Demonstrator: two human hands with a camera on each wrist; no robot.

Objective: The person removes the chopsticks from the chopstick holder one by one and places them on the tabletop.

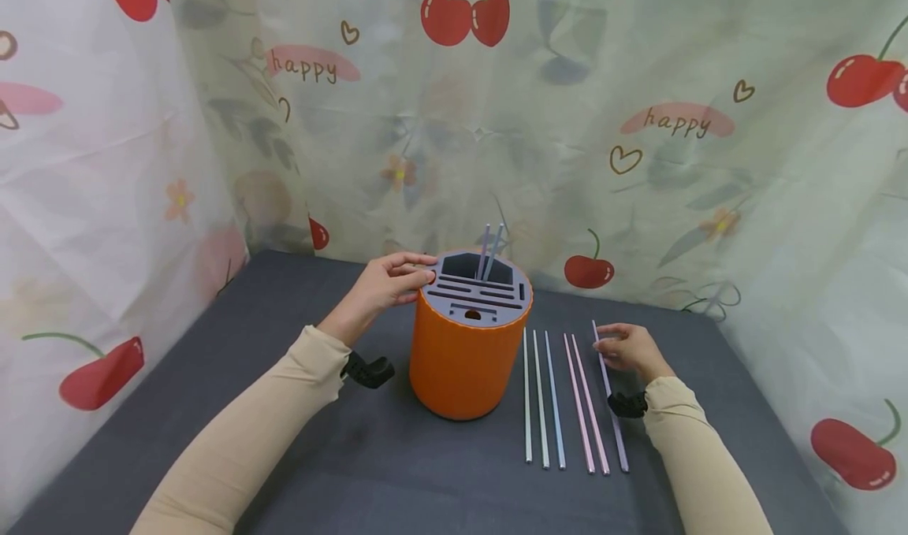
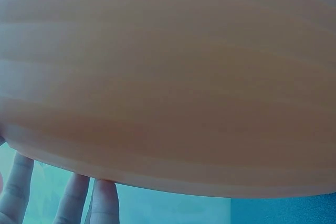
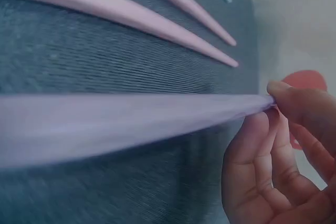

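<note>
An orange round knife-and-utensil holder (image 1: 461, 369) with a grey slotted top (image 1: 488, 314) stands upright on the table. My left hand (image 1: 388, 283) touches the left edge of its rim, fingers fairly straight. In the left wrist view the holder's side (image 2: 173, 93) fills most of the picture, with the fingertips (image 2: 105, 198) at its edge. With thumb and fingers, my right hand (image 1: 631, 351) pinches the far end of a purple chopstick (image 3: 131, 124). A purple and a blue chopstick (image 1: 494, 247) stand in the holder's large rear compartment.
Between the holder and my right hand, two pink chopsticks (image 1: 584, 417), a blue one (image 1: 554, 401) and two pale greenish ones (image 1: 527, 401) lie side by side. A dark grey cloth (image 1: 340, 472) covers the table. Cherry-printed curtains (image 1: 454, 125) hang behind and at both sides.
</note>
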